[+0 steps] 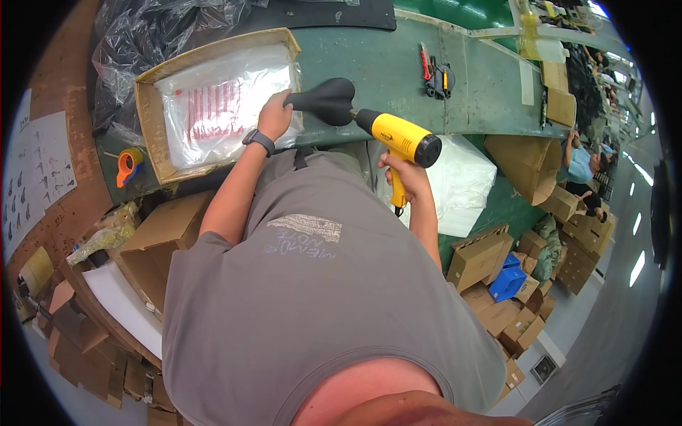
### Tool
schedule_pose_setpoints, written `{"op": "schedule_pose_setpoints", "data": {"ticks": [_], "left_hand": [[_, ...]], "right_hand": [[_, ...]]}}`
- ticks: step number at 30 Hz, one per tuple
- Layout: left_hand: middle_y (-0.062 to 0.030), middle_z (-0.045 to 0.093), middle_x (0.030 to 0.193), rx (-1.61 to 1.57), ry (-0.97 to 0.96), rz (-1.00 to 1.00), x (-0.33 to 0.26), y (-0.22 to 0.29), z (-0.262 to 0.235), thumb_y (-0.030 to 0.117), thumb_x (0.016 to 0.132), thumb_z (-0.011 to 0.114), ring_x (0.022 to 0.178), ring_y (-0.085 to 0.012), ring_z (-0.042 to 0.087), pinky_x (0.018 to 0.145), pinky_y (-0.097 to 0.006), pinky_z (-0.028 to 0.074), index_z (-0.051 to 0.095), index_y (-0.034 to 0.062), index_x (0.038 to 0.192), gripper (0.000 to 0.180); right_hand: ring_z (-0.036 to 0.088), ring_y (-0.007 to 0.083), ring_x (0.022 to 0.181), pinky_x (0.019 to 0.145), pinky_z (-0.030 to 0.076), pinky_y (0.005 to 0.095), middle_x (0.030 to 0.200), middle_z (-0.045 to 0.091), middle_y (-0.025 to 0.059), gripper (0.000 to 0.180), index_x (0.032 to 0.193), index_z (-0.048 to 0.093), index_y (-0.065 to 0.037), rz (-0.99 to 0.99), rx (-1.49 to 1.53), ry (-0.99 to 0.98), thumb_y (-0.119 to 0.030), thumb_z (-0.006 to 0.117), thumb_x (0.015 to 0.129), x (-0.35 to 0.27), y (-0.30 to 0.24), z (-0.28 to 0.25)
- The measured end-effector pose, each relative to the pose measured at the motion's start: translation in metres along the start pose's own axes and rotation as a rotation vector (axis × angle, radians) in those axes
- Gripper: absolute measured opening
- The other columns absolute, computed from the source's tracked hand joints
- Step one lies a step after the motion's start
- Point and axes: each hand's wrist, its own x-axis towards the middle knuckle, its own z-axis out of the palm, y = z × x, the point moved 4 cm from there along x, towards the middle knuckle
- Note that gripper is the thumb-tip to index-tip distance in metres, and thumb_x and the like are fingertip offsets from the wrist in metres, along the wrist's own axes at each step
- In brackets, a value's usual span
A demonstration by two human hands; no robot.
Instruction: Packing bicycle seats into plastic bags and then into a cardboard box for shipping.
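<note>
My left hand point(275, 116), with a dark watch on the wrist, is closed on the narrow nose of a black bicycle saddle point(330, 101). The saddle's wide end points right, over the green bench. In my right hand point(410, 177) is a yellow and black heat gun point(399, 136), gripped by its handle. Its nozzle points left and sits right at the saddle's wide end; whether they touch I cannot tell. Just left of the saddle stands an open cardboard box point(153, 117) holding clear plastic bags point(213, 106) with red print.
A red cutter point(425, 62) and a black tool with yellow parts point(445, 80) lie on the green bench point(398, 60). An orange tape dispenser point(128, 165) is left of the box. Dark plastic film point(153, 42) lies behind. White sheets point(462, 181) hang right; cardboard boxes point(483, 259) stand below.
</note>
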Motion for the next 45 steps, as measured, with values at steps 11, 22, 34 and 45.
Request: {"op": "schedule_pose_setpoints", "data": {"ticks": [11,22,34,45], "left_hand": [[-0.0255,0.068,0.121,0.085,-0.026,0.079,0.002,0.011,0.007,0.021,0.094,0.071,0.111,-0.0396,0.066,0.1,-0.044,0.052,0.062,0.0017,0.139,0.05],[-0.0277,0.073,0.116,0.182,-0.31,-0.029,-0.006,0.026,0.016,0.037,0.088,0.078,0.106,-0.0408,0.071,0.095,-0.045,0.055,0.068,-0.0025,0.129,0.058],[-0.0131,0.073,0.08,0.199,-0.53,-0.154,-0.055,0.059,0.04,0.025,0.092,0.076,0.058,-0.0172,0.065,0.06,-0.033,0.052,0.069,0.0009,0.132,0.047],[-0.0086,0.072,0.093,0.155,-0.591,-0.358,-0.058,0.061,0.068,0.027,0.097,0.074,0.074,-0.0142,0.069,0.06,-0.028,0.056,0.066,-0.0024,0.133,0.047]], "right_hand": [[0.058,0.0132,0.054,0.049,0.046,0.0288,0.082,0.069,0.009,0.017,0.101,0.065,-0.003,0.087,0.256,0.057,-0.011,0.075,0.09,-0.042,0.038,-0.013],[0.057,0.0104,0.056,0.049,0.045,0.0262,0.084,0.07,0.0071,0.019,0.101,0.067,-0.004,0.007,0.311,0.083,-0.015,0.078,0.09,-0.053,0.055,-0.016],[0.054,0.0085,0.054,0.049,0.045,0.0272,0.08,0.07,0.0029,0.026,0.106,0.069,-0.003,-0.052,0.12,0.136,-0.018,0.077,0.086,-0.061,0.089,-0.044],[0.054,0.0079,0.053,0.05,0.044,0.0265,0.075,0.069,0.0006,0.022,0.099,0.069,-0.004,-0.038,0.448,-0.05,-0.018,0.08,0.085,-0.073,0.134,-0.075]]}}
